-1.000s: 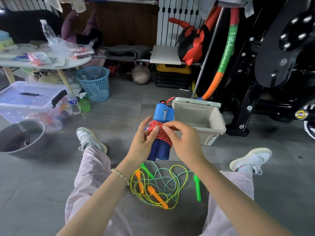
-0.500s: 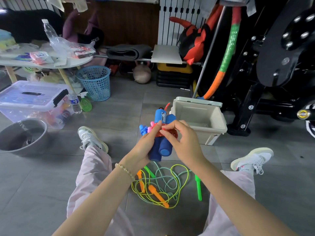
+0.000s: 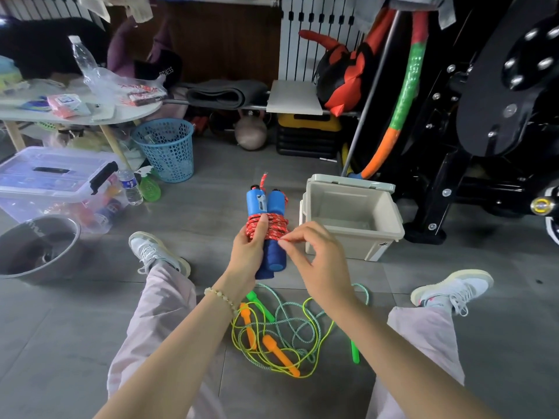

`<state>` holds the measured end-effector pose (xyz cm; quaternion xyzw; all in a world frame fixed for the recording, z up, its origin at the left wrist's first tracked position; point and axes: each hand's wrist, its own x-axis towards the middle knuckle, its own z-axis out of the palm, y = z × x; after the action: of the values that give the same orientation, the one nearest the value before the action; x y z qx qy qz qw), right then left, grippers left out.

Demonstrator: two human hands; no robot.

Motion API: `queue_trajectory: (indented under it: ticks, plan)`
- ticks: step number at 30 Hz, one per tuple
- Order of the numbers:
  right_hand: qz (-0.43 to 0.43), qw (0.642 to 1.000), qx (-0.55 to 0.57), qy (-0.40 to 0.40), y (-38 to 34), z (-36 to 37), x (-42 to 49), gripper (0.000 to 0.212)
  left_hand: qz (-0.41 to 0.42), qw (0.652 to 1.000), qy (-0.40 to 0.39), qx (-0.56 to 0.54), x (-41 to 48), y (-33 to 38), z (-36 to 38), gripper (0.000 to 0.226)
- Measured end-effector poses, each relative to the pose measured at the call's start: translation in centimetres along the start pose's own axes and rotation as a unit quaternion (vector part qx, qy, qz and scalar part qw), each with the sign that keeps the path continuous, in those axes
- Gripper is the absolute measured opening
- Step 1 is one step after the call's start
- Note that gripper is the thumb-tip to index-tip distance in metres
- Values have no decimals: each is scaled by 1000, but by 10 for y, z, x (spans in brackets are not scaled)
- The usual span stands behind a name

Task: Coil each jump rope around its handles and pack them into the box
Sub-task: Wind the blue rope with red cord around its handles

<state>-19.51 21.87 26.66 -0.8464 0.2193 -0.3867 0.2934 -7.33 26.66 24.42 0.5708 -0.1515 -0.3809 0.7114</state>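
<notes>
Grey floor tiles [image 3: 211, 189] carry the work. The person sits on them with legs spread, and the beige box [image 3: 341, 249] stands open at centre right of the frame.

**Grip state**
- The left grip [image 3: 246, 252] is clenched round the paired blue handles [image 3: 266, 204], with the thumb laid across the red rope [image 3: 272, 223] coiled on them. The bundle is held upright above the floor, just left of the box.
- The right grip [image 3: 317, 258] pinches a strand of that rope at the lower edge of the coil.

**Probable faults**
- If the pinched strand is released before it is tucked, the outer turns will likely spring loose.
- If the thumb lifts, the coil may slide toward the dark lower ends of the handles.
- The green and yellow ropes [image 3: 281, 331] lie interlaced at lower centre. Pulling one orange handle [image 3: 279, 350] would probably tighten the tangle.
- If the bundle enters tilted, it may catch on the near rim of the box.

**Clearance**
- Bare floor separates the bundle from the box, and the box mouth is unobstructed.
- The black machine frame [image 3: 447, 164] crowds the box from the upper right.
- The blue basket [image 3: 166, 149] stands well apart at centre left.
</notes>
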Motion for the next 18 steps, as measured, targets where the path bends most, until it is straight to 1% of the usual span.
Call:
queue_trajectory:
  ticks: [2, 3, 4, 5, 6, 7, 8, 9, 11, 12, 13, 14, 16, 17, 18]
  plan:
    - [42, 997, 30, -59, 13, 7, 5, 6, -14, 999, -30, 18, 10, -5, -2, 32]
    - [87, 991, 68, -74, 21, 9, 9, 5, -24, 999, -38, 17, 15, -7, -4, 35]
    - [138, 982, 113, -66, 29, 9, 14, 6, -37, 998, -47, 9, 21, -9, -5, 34]
    - [189, 969, 154, -40, 40, 10, 20, 9, -49, 997, -61, -5, 28, -10, -7, 30]
    - [240, 952, 188, -15, 50, 10, 26, 10, -59, 995, -74, -13, 37, -12, -9, 25]
    - [291, 933, 210, -6, 63, 12, 33, 8, -67, 994, -87, -17, 47, -14, -11, 21]
    - [338, 914, 224, -21, 75, 16, 40, 6, -71, 993, -98, -15, 57, -17, -12, 20]
    - [383, 890, 240, -53, 89, 22, 46, 10, -73, 992, -103, -10, 69, -21, -13, 21]
    - [463, 828, 291, -122, 114, 39, 57, 26, -89, 990, -107, 4, 93, -31, -11, 27]
    - [487, 802, 316, -145, 126, 50, 63, 34, -102, 989, -105, 13, 107, -37, -10, 29]
    - [500, 784, 332, -157, 137, 61, 68, 36, -112, 988, -104, 24, 120, -44, -8, 28]
    - [505, 775, 343, -162, 148, 72, 73, 34, -120, 986, -106, 35, 134, -54, -6, 25]
    - [507, 774, 350, -146, 173, 92, 79, 18, -138, 983, -109, 44, 161, -76, -6, 23]
    - [508, 776, 348, -133, 188, 102, 80, 9, -144, 982, -109, 55, 175, -88, -9, 27]
    - [511, 780, 340, -124, 204, 110, 80, 5, -149, 980, -108, 80, 188, -99, -12, 30]
